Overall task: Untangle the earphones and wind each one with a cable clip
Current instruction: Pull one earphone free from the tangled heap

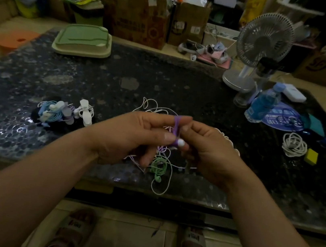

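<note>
**Purple clip held above the tangle**

Head view. Left hand [135, 134] and right hand [206, 151] both pinch a purple clip [176, 125], white earbud [180, 142] at its foot, just above the tangle [160, 165] on the worktop [164, 77]. Wound sets [62, 112] lie left of the tangle. Risk: trailing cords snag and drag the tangle over the near edge.

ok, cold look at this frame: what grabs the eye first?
The two hands meeting mid-frame: left hand and right hand pinch a purple cable clip above the dark table. Under them lies a loose earphone tangle, and at table left sits a pile of already wound earphones.
</note>
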`<state>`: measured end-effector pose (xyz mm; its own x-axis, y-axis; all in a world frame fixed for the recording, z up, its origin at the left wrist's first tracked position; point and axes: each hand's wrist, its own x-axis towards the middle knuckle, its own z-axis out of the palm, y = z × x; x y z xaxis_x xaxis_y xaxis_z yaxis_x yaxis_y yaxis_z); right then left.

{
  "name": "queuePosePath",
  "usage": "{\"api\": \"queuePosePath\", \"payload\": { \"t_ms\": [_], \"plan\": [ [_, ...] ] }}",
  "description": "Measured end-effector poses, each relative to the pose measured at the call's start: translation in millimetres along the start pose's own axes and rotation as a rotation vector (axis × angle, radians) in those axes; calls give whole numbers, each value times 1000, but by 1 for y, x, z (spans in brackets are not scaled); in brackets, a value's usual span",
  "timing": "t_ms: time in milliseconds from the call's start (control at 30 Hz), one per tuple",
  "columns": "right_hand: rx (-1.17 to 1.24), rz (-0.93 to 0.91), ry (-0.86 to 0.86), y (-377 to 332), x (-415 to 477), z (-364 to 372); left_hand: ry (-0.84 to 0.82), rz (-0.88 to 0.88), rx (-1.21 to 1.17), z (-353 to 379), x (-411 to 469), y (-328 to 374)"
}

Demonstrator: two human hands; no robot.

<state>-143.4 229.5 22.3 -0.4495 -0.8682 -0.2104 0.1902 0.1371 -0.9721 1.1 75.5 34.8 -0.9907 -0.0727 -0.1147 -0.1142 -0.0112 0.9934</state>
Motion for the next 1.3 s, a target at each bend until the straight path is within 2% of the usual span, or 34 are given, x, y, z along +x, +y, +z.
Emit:
{"api": "queuePosePath", "payload": {
  "t_ms": [67,167,367,433,633,800,900,1000,1200,1300],
  "plan": [
    [-56,-27,67,6,3,9,137,10,-39,3,4,-3],
    [-303,-5,177,13,4,14,292,30,-59,3,8,-7],
    [-634,-29,114,17,-2,29,478,40,-74,1,15,-11],
    [-769,-84,88,20,-3,34,525,44,-9,1,17,-13],
    [-1020,-198,172,25,-3,27,447,7,361,3,11,-17],
    [-1162,-236,177,24,-4,26,415,-36,456,0,10,-16],
    [-1116,-286,241,19,-5,26,372,-56,728,-3,11,-21],
    [-915,-287,278,6,-4,22,191,-107,867,-6,9,-25],
    [-596,-237,218,-11,-4,4,-135,-145,420,-2,0,-15],
    [-179,-118,155,-10,-2,1,-155,-117,153,0,-1,-9]
  ]
}}
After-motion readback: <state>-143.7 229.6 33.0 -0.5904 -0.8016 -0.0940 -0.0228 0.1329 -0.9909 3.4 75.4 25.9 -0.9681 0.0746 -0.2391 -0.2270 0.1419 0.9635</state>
